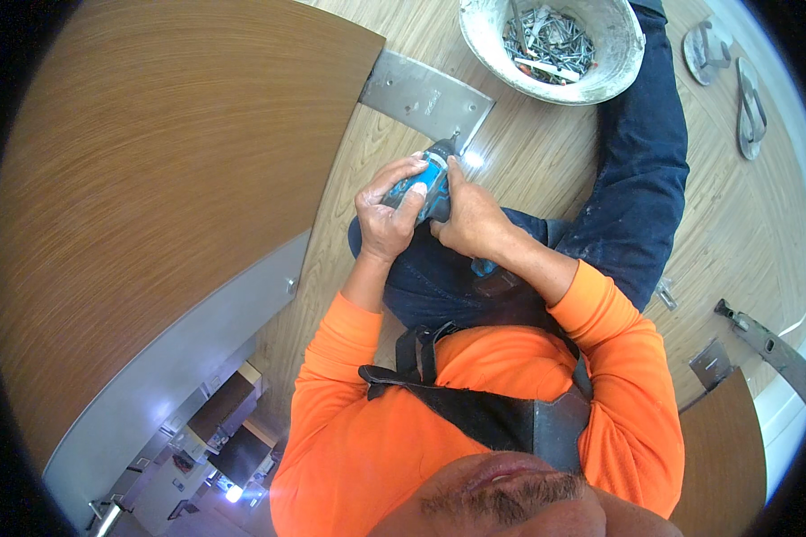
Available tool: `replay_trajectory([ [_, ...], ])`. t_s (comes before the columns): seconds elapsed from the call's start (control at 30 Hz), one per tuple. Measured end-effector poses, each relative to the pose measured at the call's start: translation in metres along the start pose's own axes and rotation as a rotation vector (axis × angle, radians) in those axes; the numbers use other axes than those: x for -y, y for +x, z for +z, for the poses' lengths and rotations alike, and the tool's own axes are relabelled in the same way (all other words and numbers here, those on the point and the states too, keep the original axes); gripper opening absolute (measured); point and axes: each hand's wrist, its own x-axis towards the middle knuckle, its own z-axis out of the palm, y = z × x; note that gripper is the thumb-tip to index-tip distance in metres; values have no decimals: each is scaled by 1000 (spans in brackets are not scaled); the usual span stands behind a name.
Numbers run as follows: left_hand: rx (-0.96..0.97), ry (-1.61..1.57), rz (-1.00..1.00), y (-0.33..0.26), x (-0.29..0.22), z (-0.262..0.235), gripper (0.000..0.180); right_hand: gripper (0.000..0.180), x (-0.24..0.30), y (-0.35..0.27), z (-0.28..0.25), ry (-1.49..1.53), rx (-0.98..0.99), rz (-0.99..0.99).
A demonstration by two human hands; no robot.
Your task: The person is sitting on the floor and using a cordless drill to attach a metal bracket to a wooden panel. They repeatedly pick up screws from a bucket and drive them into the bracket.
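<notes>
1. Hands: left hand (390, 219) and right hand (475, 219), both closed on one cordless drill (432, 177).
2. Left hand grip: fingers curled over the far side of the drill body, thumb laid across its top; palm close against the casing.
3. Right hand grip: wrapped at the drill's other side, thumb reaching forward toward the chuck; remaining fingers largely hidden, so their exact hold cannot be told.
4. Drill: blue and black casing, dark chuck. Nose sits at the lower right corner of the metal plate (412, 94), taken as landmark. Cannot tell whether the bit touches a screw or a hole there.
5. Plate: flat, grey, brushed finish, small marking in its middle, fixing points near the corners; lies on the wood-grain floor (528, 134).
6. Bright spot of light on the floor, just beside the plate's lower right corner.
7. Right of the plate, near: whitish, stained bucket (629, 67) holding many loose screws (555, 40). Farther right: a pair of sandals (750, 116).
8. Left of the plate, meeting its edge: large brown wood-grain panel (179, 134).
</notes>
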Motion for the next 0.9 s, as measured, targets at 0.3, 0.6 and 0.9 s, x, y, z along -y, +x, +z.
replay_trajectory([
  [0.3, -9, 17, -17, -3, -11, 3, 30, 105, -2, -6, -1, -12, 3, -46],
  [0.6, -271, -298, -146, 10, 3, 15, 45, 101, -17, -39, -27, 94, -61, -23],
  [0.9, 20, 588, -268, 48, 112, 67, 48, 51, -73, -56, -81, 821, 126, 92],
])
